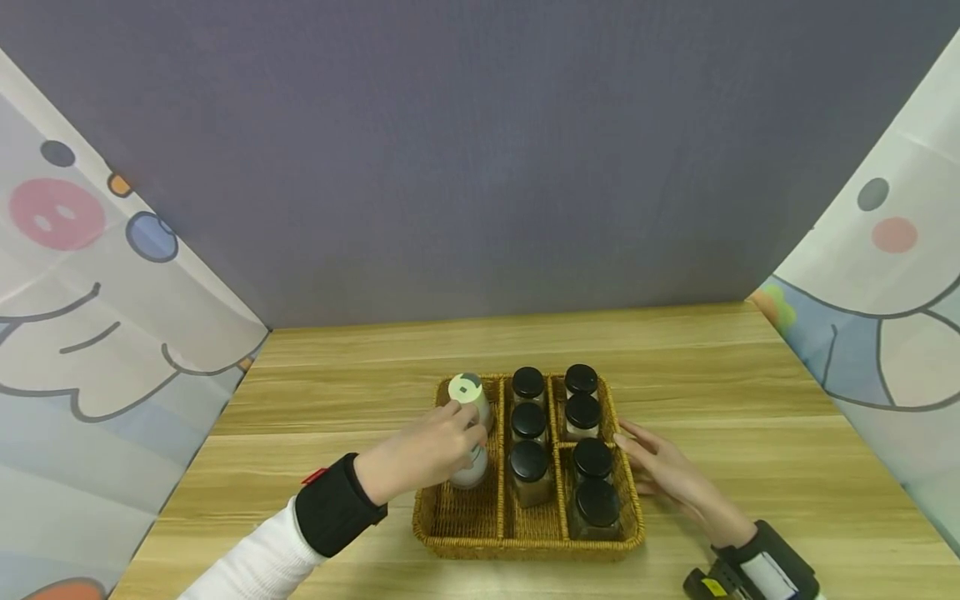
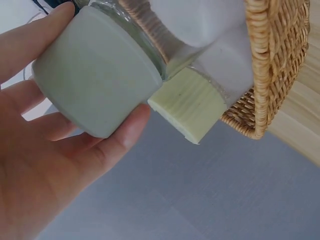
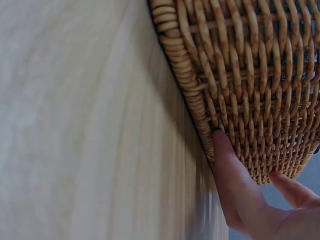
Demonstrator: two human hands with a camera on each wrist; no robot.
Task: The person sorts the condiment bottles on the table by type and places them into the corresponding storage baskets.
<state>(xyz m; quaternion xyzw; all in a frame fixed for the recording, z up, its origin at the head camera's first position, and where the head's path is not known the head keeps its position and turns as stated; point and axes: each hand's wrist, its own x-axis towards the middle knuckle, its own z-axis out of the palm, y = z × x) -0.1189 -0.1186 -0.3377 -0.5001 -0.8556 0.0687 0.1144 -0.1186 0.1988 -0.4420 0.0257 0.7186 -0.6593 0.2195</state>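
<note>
A wicker basket (image 1: pixel 528 550) with compartments stands on the table. My left hand (image 1: pixel 431 446) is over its left compartment and grips the pale green lid (image 2: pixel 95 75) of a clear jar (image 1: pixel 468 473). In the left wrist view the thumb and fingers are spread round that lid. Just behind it in the same compartment stands a second container with a yellowish-green lid (image 2: pixel 190 102). My right hand (image 1: pixel 671 475) is at the basket's right side, its extended fingers (image 3: pixel 235 175) touching the woven wall (image 3: pixel 245 95).
Several black-lidded jars (image 1: pixel 528 461) fill the middle compartment, and more black-lidded jars (image 1: pixel 597 502) stand in the two right ones. The wooden table (image 1: pixel 322 383) ends at a grey panel (image 1: pixel 480 167) behind. Cartoon-print cloths (image 1: pixel 97 333) flank both sides.
</note>
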